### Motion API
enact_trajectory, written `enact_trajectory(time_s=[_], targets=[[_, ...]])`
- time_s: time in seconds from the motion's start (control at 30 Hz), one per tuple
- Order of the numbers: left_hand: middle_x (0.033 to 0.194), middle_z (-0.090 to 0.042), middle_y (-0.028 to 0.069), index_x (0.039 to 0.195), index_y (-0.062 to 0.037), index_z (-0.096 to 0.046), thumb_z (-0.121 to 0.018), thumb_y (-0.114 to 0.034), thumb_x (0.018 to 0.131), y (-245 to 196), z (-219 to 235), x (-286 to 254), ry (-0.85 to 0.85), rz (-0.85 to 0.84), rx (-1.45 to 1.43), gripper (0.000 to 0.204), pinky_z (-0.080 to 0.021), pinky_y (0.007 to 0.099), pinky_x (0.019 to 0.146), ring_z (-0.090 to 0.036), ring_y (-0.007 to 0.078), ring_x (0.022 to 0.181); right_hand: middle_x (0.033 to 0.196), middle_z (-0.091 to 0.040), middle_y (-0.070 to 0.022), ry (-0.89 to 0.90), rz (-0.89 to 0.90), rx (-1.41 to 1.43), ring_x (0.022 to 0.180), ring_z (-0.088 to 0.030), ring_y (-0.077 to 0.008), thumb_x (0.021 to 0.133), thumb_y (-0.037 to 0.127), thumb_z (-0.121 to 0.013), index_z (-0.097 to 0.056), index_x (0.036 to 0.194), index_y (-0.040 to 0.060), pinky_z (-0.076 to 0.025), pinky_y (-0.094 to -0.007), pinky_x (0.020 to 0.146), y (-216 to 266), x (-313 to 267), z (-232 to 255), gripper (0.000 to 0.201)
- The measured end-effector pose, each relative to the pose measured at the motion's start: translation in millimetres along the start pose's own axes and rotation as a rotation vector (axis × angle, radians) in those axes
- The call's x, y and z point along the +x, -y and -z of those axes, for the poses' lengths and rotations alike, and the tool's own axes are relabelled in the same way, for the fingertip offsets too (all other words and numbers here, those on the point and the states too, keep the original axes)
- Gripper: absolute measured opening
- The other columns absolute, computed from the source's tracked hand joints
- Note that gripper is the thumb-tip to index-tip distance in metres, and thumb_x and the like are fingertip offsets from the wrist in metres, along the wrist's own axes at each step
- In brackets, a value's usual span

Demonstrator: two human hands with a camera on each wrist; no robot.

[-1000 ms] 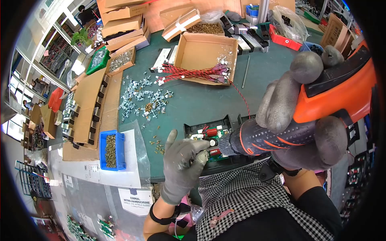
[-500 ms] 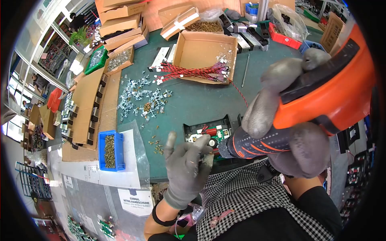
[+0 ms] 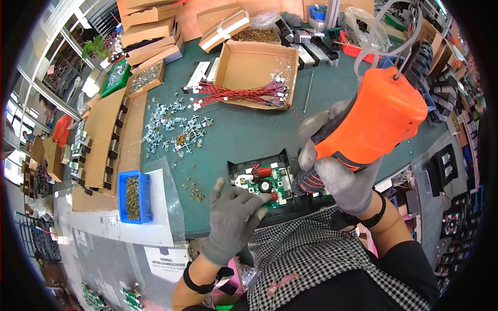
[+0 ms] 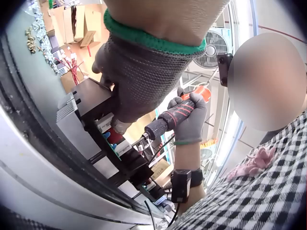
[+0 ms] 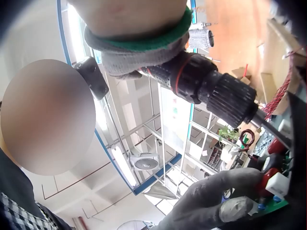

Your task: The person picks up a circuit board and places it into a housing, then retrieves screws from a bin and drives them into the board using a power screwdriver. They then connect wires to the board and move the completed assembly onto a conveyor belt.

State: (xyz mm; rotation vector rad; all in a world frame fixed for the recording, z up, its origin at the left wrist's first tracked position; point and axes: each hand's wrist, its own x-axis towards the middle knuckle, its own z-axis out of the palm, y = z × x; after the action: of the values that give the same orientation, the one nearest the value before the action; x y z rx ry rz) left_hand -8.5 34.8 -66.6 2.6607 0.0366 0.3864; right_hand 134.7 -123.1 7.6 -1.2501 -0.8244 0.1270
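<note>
In a black housing (image 3: 238, 169) at the table's front edge lies a green circuit board (image 3: 280, 181) with red and black parts. My gloved left hand (image 3: 232, 220) reaches over its left side, fingertips at a red part near the board's front. My gloved right hand (image 3: 346, 179) grips an orange and black power screwdriver (image 3: 371, 116), its nose tilted down toward the housing's right side. In the right wrist view, the driver's black collar (image 5: 231, 99) and metal bit (image 5: 273, 128) point toward the board's parts, with the left hand (image 5: 211, 199) below.
Loose brass screws (image 3: 196, 194) lie left of the housing, near a blue bin (image 3: 149, 199) of screws. Farther back are a pile of silvery parts (image 3: 174, 124) and a cardboard tray (image 3: 254, 67) with red wires (image 3: 238, 93). A cardboard strip with black parts stands at left.
The right hand and driver have swung, bringing the driver's body more upright and its nose off the middle of the board. More of the board shows. The left hand stays beside it, fingers lower.
</note>
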Motion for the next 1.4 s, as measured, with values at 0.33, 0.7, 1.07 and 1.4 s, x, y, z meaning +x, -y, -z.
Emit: enact_trajectory(time_s=[0.33, 0.7, 1.07, 1.4], targets=[[0.078, -0.063, -0.0042, 0.102, -0.0216, -0.073, -0.078, -0.018, 0.072, 7.3, -3.9, -1.8, -0.036, -0.037, -0.047, 0.03, -0.028, 0.0523, 0.112, -0.061, 0.0169, 0.085, 0.101, -0.062, -0.0134, 0.05, 0.014, -0.053, 0.072, -0.063, -0.0154, 0.076, -0.01, -0.058, -0.04, 0.124, 0.0057, -0.054, -0.0298, 0.064, -9.0, 2.2, -11.8, 0.054], [0.085, -0.068, 0.0058, 0.09, -0.0095, -0.071, -0.073, -0.016, 0.078, 91.0, 42.3, -14.0, -0.258, 0.275, 0.041, 0.014, -0.046, 0.0386, 0.077, -0.062, 0.0266, 0.085, 0.104, -0.063, -0.0154, 0.112, 0.127, -0.247, 0.069, -0.062, -0.0155, 0.073, -0.012, -0.052, -0.04, 0.123, 0.0025, -0.053, -0.0301, 0.064, -5.6, 2.3, -7.3, 0.053], [0.089, -0.07, 0.011, 0.095, -0.0069, -0.07, -0.07, -0.02, 0.081, 122.3, 37.6, 6.0, -0.111, 0.627, -0.007, 0.02, -0.047, 0.0368, 0.081, -0.066, 0.0285, 0.08, 0.111, -0.061, -0.0172, -0.136, 0.079, 0.041, 0.072, -0.064, -0.0174, 0.076, 0.02, -0.071, -0.04, 0.133, 0.0016, -0.054, -0.0302, 0.062, 28.9, 28.3, -9.3, 0.068], [0.073, -0.059, 0.0012, 0.087, -0.0155, -0.07, -0.076, -0.034, 0.074, 1.0, 13.4, 24.1, -0.246, -0.139, 0.11, 0.023, -0.036, 0.0435, 0.101, -0.059, 0.022, 0.075, 0.121, -0.055, -0.0224, -0.052, 0.132, 0.427, 0.074, -0.066, -0.0219, 0.083, 0.018, -0.058, -0.029, 0.142, -0.0009, -0.054, -0.0323, 0.058, 34.3, 26.1, 2.0, 0.068]])
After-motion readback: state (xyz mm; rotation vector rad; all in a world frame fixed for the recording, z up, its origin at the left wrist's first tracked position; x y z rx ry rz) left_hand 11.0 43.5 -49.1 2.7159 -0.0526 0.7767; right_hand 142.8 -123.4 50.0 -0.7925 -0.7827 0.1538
